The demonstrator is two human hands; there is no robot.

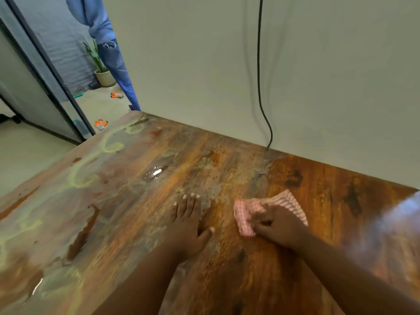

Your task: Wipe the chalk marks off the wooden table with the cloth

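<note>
Presently, from the head view, one red-and-white checked cloth [247,214] is seen bunched and clenched under the right hand [276,226], pressed flat to the wooden table [227,167]. The left hand [188,226] grasps nothing; it is spread palm-down just beside the grip, apparently as a brace. The wood beyond the grip toward the wall appears clean and dark, while the yellow-green chalk marks [109,146] lie well apart from it, past the left hand, in several loops; an exact count cannot be given, as they are smeared. One small puddle of water [155,172] is noted between the grip and the marks. It is judged that chalk could be spread into a film if the wet cloth is dragged through unfolded, and that the bracing palm could pick up residue.
</note>
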